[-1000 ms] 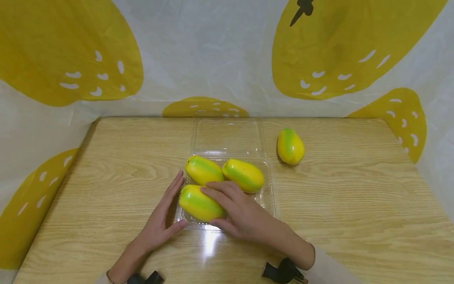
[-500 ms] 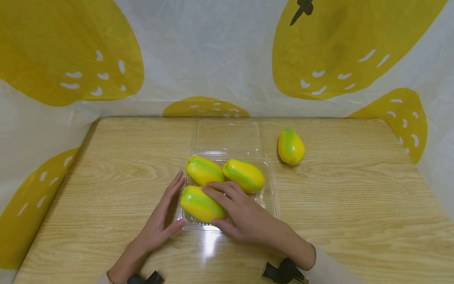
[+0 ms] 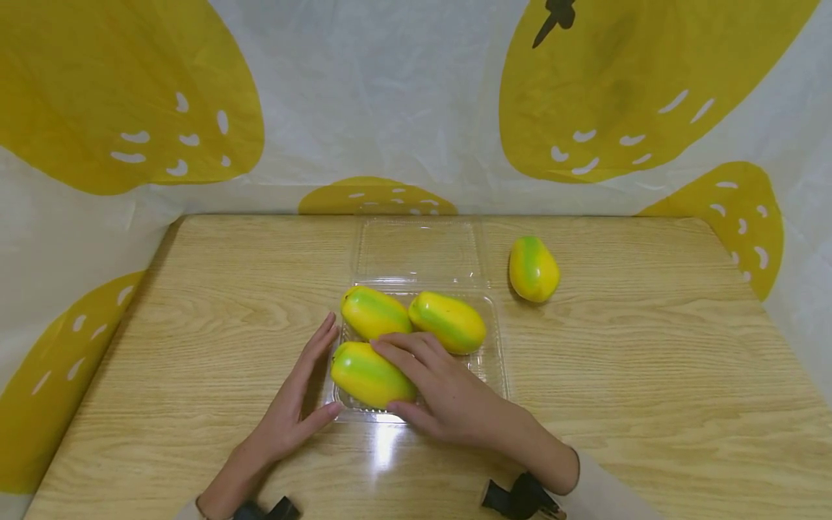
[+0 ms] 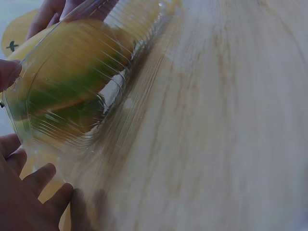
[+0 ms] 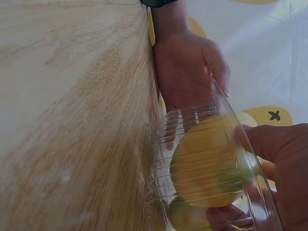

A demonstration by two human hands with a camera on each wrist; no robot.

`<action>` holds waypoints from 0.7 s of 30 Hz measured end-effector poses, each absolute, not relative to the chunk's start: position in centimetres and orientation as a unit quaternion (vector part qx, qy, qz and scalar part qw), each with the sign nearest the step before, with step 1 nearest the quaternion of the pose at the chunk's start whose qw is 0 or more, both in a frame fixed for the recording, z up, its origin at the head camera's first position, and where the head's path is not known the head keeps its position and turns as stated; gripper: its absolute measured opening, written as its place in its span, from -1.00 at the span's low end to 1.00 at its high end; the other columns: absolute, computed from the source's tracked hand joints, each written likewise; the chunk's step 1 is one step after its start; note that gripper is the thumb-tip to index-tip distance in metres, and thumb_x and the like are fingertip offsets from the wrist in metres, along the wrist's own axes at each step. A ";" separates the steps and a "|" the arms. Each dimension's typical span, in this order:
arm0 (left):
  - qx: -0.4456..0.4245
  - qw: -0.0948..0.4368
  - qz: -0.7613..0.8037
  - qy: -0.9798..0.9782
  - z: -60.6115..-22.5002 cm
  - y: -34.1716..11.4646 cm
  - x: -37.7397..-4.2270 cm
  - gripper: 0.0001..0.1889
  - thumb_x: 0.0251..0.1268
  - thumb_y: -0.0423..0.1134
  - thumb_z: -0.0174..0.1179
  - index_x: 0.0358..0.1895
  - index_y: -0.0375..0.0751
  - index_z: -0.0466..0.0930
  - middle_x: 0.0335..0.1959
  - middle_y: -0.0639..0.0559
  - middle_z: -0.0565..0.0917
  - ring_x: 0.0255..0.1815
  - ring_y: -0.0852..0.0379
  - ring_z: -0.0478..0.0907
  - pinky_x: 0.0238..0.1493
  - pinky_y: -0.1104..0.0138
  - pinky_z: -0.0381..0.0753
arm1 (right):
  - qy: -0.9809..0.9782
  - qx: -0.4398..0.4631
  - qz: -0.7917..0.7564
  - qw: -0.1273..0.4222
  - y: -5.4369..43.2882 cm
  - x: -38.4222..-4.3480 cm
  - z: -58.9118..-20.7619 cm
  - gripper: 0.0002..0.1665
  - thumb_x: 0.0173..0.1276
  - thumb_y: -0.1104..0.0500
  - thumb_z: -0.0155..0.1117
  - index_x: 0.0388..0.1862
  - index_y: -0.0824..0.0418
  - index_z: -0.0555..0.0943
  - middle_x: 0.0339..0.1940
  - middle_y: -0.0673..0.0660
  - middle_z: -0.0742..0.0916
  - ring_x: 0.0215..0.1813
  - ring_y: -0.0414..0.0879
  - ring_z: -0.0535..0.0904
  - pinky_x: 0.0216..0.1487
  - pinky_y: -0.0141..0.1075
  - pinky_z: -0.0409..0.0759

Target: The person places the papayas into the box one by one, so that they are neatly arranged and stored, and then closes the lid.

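A clear plastic clamshell box (image 3: 497, 354) lies on the table, its lid (image 3: 419, 251) folded back away from me. Inside are three yellow-and-green papayas: one at back left (image 3: 375, 312), one at back right (image 3: 448, 322), one at front left (image 3: 365, 375). My right hand (image 3: 450, 393) grips the right end of the front papaya, thumb on the near side and fingers over the top. With thumb and fingers spread and fairly straight, my left hand (image 3: 286, 412) stands at the box's left wall. The left wrist view shows that papaya (image 4: 72, 72) through the ribbed wall.
A fourth papaya (image 3: 534, 269) rests on the wooden table (image 3: 650, 375), right of the lid. Behind the table hangs a white cloth (image 3: 377, 94) with large yellow fruit prints, which also lines both sides.
Under my right hand, the front papaya has shifted slightly right and toward me. My left thumb has drawn back a little from the box's corner. Everything else stays put.
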State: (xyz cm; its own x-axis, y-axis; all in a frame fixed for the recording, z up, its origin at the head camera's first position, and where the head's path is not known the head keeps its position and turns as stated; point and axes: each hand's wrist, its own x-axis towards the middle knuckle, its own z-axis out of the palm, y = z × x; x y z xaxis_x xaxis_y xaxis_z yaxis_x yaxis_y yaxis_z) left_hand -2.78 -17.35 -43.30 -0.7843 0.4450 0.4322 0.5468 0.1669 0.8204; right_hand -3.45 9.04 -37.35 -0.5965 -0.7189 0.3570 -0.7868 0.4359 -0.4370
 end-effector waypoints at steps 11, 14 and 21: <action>-0.324 0.043 -0.557 -0.763 -43.1 -17.3 -2.7 -0.12 0.09 -0.29 0.25 0.46 -0.40 -0.01 0.52 -0.26 -0.09 0.51 -0.22 -0.17 0.47 0.31 -0.18 | -0.851 0.438 0.285 0.052 9.2 -3.5 -36.7 -0.16 0.32 -0.02 0.28 0.47 0.17 0.17 0.37 0.10 0.36 0.35 -0.05 0.26 0.37 -0.20 0.24; -0.324 0.043 -0.558 -0.763 -43.1 -17.3 -2.7 -0.13 0.11 -0.26 0.25 0.46 -0.40 -0.01 0.52 -0.26 -0.09 0.51 -0.22 -0.17 0.47 0.31 -0.18 | -0.853 0.428 0.294 0.047 9.7 -3.5 -35.9 -0.16 0.32 0.00 0.28 0.48 0.14 0.16 0.40 0.08 0.34 0.39 -0.05 0.23 0.39 -0.20 0.23; -0.326 0.049 -0.557 -0.762 -43.1 -17.3 -2.7 -0.13 0.12 -0.24 0.25 0.46 -0.41 0.00 0.52 -0.27 -0.09 0.51 -0.22 -0.17 0.47 0.30 -0.19 | -0.844 0.403 0.341 0.095 11.5 -4.2 -33.9 -0.27 0.44 -0.07 0.11 0.44 0.25 0.22 0.38 0.15 0.36 0.36 0.02 0.27 0.36 -0.16 0.28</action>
State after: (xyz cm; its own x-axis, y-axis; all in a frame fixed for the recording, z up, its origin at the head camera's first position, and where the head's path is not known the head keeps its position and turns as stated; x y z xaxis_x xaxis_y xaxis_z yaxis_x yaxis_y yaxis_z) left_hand -2.72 -17.35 -43.15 -0.7822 0.4433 0.4379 0.5515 0.1656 0.8176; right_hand -4.17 11.51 -33.94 -0.6571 -0.6159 0.4345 -0.7450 0.4427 -0.4991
